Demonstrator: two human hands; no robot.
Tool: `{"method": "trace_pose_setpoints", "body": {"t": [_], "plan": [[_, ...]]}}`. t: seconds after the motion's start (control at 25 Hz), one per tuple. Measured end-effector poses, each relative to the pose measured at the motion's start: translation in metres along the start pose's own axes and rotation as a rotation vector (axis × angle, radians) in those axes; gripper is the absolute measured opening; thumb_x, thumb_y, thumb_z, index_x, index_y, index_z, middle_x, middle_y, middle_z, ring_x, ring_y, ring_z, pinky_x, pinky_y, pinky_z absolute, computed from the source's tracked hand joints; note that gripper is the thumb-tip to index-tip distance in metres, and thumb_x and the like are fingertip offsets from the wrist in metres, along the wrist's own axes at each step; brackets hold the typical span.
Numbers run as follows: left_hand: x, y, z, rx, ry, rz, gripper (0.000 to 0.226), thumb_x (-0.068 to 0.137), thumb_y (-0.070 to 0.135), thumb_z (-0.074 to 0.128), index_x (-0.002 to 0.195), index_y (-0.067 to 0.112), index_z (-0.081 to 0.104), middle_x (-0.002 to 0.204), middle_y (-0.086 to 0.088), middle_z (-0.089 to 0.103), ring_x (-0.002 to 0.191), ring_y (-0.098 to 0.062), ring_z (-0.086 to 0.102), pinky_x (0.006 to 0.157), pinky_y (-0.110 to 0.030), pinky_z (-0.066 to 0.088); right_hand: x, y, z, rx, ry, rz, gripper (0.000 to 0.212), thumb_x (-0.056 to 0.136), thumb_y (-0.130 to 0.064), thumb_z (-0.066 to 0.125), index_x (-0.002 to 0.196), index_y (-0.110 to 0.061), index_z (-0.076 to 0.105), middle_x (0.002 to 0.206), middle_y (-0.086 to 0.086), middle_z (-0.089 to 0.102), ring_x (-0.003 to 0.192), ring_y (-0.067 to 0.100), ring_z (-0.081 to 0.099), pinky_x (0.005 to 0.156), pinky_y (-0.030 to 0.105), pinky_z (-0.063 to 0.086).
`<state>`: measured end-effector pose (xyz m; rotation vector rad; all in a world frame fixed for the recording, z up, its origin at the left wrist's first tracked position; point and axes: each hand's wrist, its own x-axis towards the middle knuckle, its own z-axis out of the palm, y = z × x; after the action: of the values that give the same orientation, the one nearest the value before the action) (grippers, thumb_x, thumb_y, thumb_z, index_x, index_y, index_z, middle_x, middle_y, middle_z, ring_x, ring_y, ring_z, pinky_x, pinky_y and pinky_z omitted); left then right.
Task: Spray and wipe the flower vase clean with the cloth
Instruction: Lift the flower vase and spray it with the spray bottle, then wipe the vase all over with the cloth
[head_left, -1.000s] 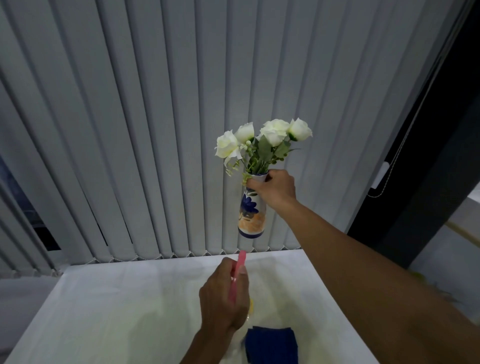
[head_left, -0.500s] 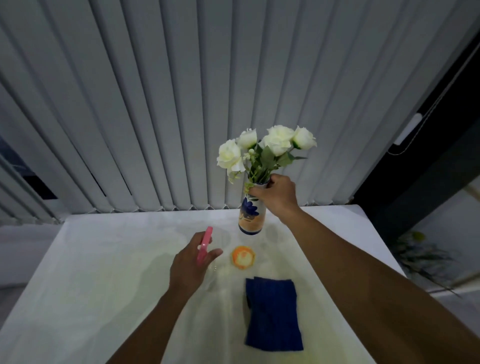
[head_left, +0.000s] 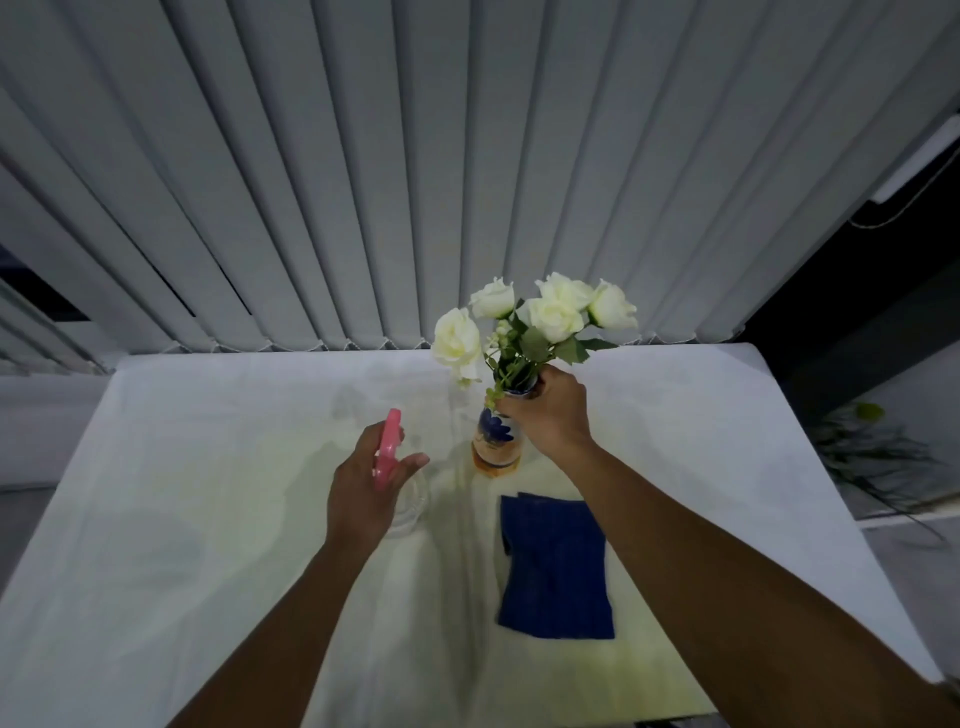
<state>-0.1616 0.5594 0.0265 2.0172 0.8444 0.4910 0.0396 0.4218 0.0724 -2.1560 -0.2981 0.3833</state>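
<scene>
A small ceramic flower vase (head_left: 493, 441), white with a blue flower pattern and an orange base, holds white roses (head_left: 540, 317) and stands on the white table (head_left: 208, 519) near its middle. My right hand (head_left: 550, 415) grips the vase around its neck from the right. My left hand (head_left: 369, 488) holds a clear spray bottle with a pink trigger head (head_left: 388, 449), just left of the vase, its nozzle pointing away towards the blinds. A folded dark blue cloth (head_left: 556, 566) lies flat on the table in front of the vase, under my right forearm.
Grey vertical blinds (head_left: 415, 156) hang right behind the table's far edge. The table's right edge drops off beside a dark wall and a green plant (head_left: 872, 447) on the floor. White tabletop stretches to the left of my left arm.
My right hand has lowered the vase from mid-air down onto the table. The orange spot seen on the table is now under the vase. My left hand stays beside it with the bottle.
</scene>
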Motion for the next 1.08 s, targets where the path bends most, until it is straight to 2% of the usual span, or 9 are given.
{"method": "trace_pose_setpoints", "body": {"t": [0.08, 0.16, 0.28, 0.4, 0.52, 0.64, 0.84, 0.96, 1.08], "plan": [[-0.002, 0.0, -0.003, -0.032, -0.034, -0.019, 0.068, 0.077, 0.049, 0.081, 0.136, 0.028, 0.056, 0.116, 0.011, 0.072, 0.095, -0.013, 0.074, 0.078, -0.013, 0.05, -0.001, 0.004, 0.004, -0.008, -0.002, -0.001, 0.038, 0.061, -0.03, 0.09, 0.092, -0.013, 0.075, 0.084, 0.0, 0.077, 0.082, 0.015, 0.07, 0.069, 0.028, 0.058], [-0.008, -0.001, -0.007, -0.064, -0.06, -0.051, 0.077, 0.074, 0.041, 0.089, 0.141, 0.029, 0.052, 0.125, 0.008, 0.071, 0.107, -0.013, 0.07, 0.09, -0.03, 0.055, -0.002, 0.007, 0.007, -0.015, -0.009, -0.009, 0.039, 0.061, -0.028, 0.09, 0.093, -0.012, 0.076, 0.084, 0.0, 0.077, 0.081, 0.014, 0.07, 0.068, 0.026, 0.056], [-0.029, 0.004, -0.007, -0.009, 0.139, -0.063, 0.077, 0.076, 0.025, 0.091, 0.143, 0.023, 0.052, 0.139, 0.001, 0.064, 0.127, -0.02, 0.06, 0.108, -0.044, 0.049, -0.004, 0.014, 0.012, -0.011, -0.024, -0.005, 0.04, 0.06, -0.027, 0.089, 0.094, -0.012, 0.075, 0.085, -0.001, 0.077, 0.079, 0.013, 0.071, 0.065, 0.023, 0.053], [-0.051, 0.017, 0.007, 0.108, 0.329, 0.264, 0.056, 0.082, 0.011, 0.079, 0.134, 0.007, 0.059, 0.141, -0.012, 0.059, 0.132, -0.027, 0.052, 0.115, -0.04, 0.037, -0.003, 0.019, 0.016, -0.015, -0.036, -0.01, 0.041, 0.058, -0.031, 0.088, 0.093, -0.014, 0.073, 0.085, -0.001, 0.076, 0.081, 0.014, 0.071, 0.064, 0.025, 0.054], [-0.06, 0.028, 0.034, 0.095, 0.119, 0.43, 0.031, 0.084, 0.008, 0.07, 0.115, 0.012, 0.07, 0.122, -0.005, 0.066, 0.12, -0.013, 0.054, 0.111, -0.026, 0.036, -0.002, 0.021, 0.015, -0.002, -0.054, -0.033, 0.038, 0.062, -0.029, 0.087, 0.092, -0.013, 0.072, 0.085, 0.0, 0.076, 0.081, 0.015, 0.071, 0.062, 0.021, 0.049], [-0.047, 0.039, 0.057, 0.088, -0.137, 0.23, 0.033, 0.092, 0.014, 0.063, 0.125, 0.017, 0.065, 0.129, 0.001, 0.064, 0.121, -0.003, 0.048, 0.11, -0.034, 0.042, -0.003, 0.021, 0.007, 0.034, -0.121, -0.052, 0.037, 0.065, -0.027, 0.085, 0.098, -0.015, 0.072, 0.089, -0.002, 0.077, 0.083, 0.013, 0.071, 0.066, 0.024, 0.054], [0.012, 0.051, 0.071, 0.002, -0.311, -0.011, 0.064, 0.092, 0.019, 0.072, 0.15, 0.015, 0.046, 0.148, -0.002, 0.054, 0.136, -0.018, 0.047, 0.109, -0.029, 0.035, -0.024, 0.045, -0.013, 0.135, -0.22, 0.013, 0.06, 0.077, -0.024, 0.075, 0.134, -0.022, 0.057, 0.129, -0.008, 0.063, 0.118, 0.009, 0.059, 0.091, 0.026, 0.049], [0.035, 0.067, 0.073, -0.053, -0.381, -0.015, 0.064, 0.091, 0.022, 0.077, 0.148, 0.016, 0.049, 0.136, 0.01, 0.054, 0.125, -0.006, 0.047, 0.1, -0.021, 0.036, -0.062, 0.082, -0.005, -0.217, -0.105, 0.149, 0.049, 0.079, -0.048, 0.067, 0.119, -0.023, 0.056, 0.116, -0.003, 0.058, 0.11, 0.02, 0.061, 0.081, 0.031, 0.05], [0.05, 0.073, 0.08, -0.103, -0.41, -0.063, 0.05, 0.092, 0.03, 0.076, 0.137, 0.013, 0.061, 0.124, 0.007, 0.065, 0.121, -0.015, 0.06, 0.096, -0.026, 0.043, -0.1, 0.109, 0.018, -0.539, -0.201, 0.29, 0.084, 0.064, -0.076, 0.059, 0.126, -0.021, 0.047, 0.125, 0.003, 0.051, 0.118, 0.028, 0.052, 0.093, 0.042, 0.05]]}}
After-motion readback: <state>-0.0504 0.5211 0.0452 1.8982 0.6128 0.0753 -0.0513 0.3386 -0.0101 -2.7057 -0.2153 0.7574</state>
